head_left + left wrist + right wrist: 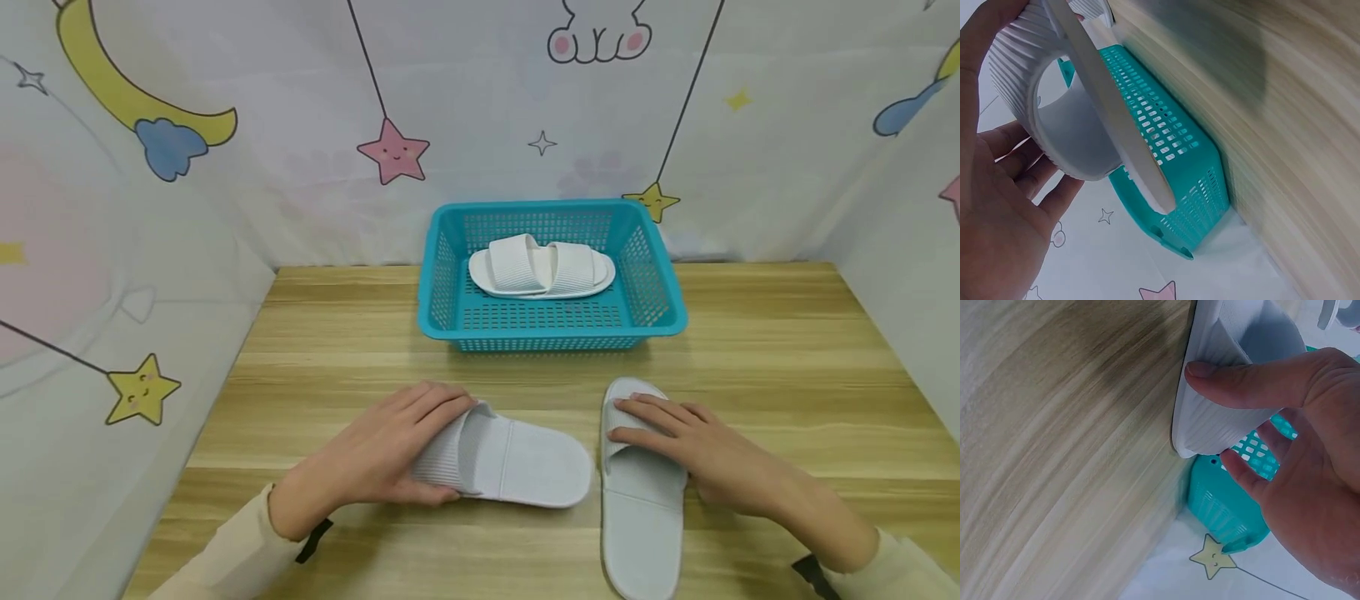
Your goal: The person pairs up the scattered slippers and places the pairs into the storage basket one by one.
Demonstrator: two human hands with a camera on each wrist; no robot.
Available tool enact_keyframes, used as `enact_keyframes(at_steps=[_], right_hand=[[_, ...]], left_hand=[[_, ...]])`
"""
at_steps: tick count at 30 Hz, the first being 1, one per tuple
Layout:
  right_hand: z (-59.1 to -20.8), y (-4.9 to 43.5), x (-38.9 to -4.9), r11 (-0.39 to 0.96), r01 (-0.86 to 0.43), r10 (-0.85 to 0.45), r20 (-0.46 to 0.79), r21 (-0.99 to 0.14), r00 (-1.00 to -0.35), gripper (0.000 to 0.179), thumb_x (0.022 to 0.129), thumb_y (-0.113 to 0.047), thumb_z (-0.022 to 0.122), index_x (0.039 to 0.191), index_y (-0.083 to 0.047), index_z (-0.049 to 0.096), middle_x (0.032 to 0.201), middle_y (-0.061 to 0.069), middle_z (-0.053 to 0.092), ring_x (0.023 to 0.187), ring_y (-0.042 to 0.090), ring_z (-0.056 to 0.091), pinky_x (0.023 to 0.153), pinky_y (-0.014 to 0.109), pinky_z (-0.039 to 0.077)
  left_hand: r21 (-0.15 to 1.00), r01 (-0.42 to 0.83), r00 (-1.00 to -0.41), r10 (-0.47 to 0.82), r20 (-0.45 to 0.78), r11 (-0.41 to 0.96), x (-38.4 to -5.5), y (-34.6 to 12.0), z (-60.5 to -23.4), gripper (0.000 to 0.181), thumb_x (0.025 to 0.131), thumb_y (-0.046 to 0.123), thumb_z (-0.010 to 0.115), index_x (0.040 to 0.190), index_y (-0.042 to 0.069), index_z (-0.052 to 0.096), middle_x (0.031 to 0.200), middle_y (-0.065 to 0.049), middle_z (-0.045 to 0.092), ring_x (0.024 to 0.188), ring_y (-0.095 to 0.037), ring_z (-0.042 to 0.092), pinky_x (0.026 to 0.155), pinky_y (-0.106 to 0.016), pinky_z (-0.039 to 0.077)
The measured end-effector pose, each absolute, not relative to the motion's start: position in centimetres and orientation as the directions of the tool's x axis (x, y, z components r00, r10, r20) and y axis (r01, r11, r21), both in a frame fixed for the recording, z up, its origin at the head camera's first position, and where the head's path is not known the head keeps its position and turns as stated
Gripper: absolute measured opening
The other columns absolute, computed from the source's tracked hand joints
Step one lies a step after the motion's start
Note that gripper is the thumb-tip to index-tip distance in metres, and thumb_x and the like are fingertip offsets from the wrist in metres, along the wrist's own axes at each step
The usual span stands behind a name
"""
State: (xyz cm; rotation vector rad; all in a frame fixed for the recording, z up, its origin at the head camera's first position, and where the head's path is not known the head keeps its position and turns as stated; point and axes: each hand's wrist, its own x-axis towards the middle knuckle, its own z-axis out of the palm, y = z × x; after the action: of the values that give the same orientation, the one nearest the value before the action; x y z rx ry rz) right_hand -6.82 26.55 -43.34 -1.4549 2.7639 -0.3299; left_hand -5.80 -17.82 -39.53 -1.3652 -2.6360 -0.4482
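Note:
Two pale grey slippers lie close together near the front of the wooden table in the head view. My left hand (382, 446) grips the left slipper (543, 462) round its ribbed strap, thumb at the near edge; its heel points right. The left wrist view shows this slipper (1107, 106) held off the table, its sole turned on edge in that view. My right hand (720, 458) holds the right slipper (641, 533) by the strap, fingers over the top. In the right wrist view, the thumb (1241, 381) presses the strap's side, and the sole lies against the table.
Behind the hands stands a turquoise plastic basket (551, 335), with white slippers (573, 271) lying heel to toe inside. The wooden tabletop (337, 333) meets a printed cloth (480, 150) at the back and both sides.

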Motion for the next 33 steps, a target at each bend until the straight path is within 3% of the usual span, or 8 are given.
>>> enact_keyframes(at_steps=[14,25,30,33], right_hand=[[-42.9,26.9,-6.8,0.561,-0.808,-0.805,0.106,-0.179,-0.583,0.125,0.049,0.035,0.065,0.156,-0.027,0.052,0.165,0.009,0.043,0.147,0.038,0.042,0.1,0.067,0.048],[-41.4,27.1,-7.0,0.586,-0.776,-0.779,0.103,-0.231,-0.619,0.115,0.056,0.028,0.056,0.155,-0.029,0.052,0.163,0.009,0.044,0.146,0.042,0.043,0.102,0.067,0.045],[-40.9,27.3,-6.9,0.595,-0.769,-0.765,0.129,-0.234,-0.631,0.114,0.055,0.024,0.058,0.155,-0.03,0.051,0.163,0.008,0.041,0.148,0.039,0.04,0.109,0.056,0.039],[-40.7,27.3,-6.9,0.588,-0.774,-0.762,0.16,-0.236,-0.628,0.114,0.054,0.022,0.061,0.156,-0.025,0.049,0.164,0.007,0.041,0.15,0.034,0.036,0.122,0.041,0.026]], left_hand=[[0.199,0.809,-0.588,0.767,0.255,0.554,-5.7,-18.1,-39.4,0.096,0.078,0.059,0.088,0.15,0.008,0.052,0.146,-0.003,0.056,0.13,-0.02,0.056,0.107,-0.042,0.054],[0.192,0.808,-0.589,0.762,0.271,0.556,-5.9,-18.3,-39.5,0.095,0.077,0.057,0.089,0.149,0.008,0.053,0.145,-0.003,0.057,0.129,-0.021,0.057,0.105,-0.042,0.054],[0.191,0.808,-0.59,0.759,0.277,0.558,-6.0,-18.3,-39.5,0.094,0.076,0.057,0.09,0.148,0.007,0.054,0.144,-0.003,0.058,0.128,-0.021,0.058,0.105,-0.041,0.054],[0.194,0.806,-0.591,0.759,0.273,0.559,-6.0,-18.4,-39.5,0.095,0.077,0.058,0.089,0.149,0.007,0.053,0.144,-0.003,0.057,0.127,-0.021,0.058,0.105,-0.041,0.054]])
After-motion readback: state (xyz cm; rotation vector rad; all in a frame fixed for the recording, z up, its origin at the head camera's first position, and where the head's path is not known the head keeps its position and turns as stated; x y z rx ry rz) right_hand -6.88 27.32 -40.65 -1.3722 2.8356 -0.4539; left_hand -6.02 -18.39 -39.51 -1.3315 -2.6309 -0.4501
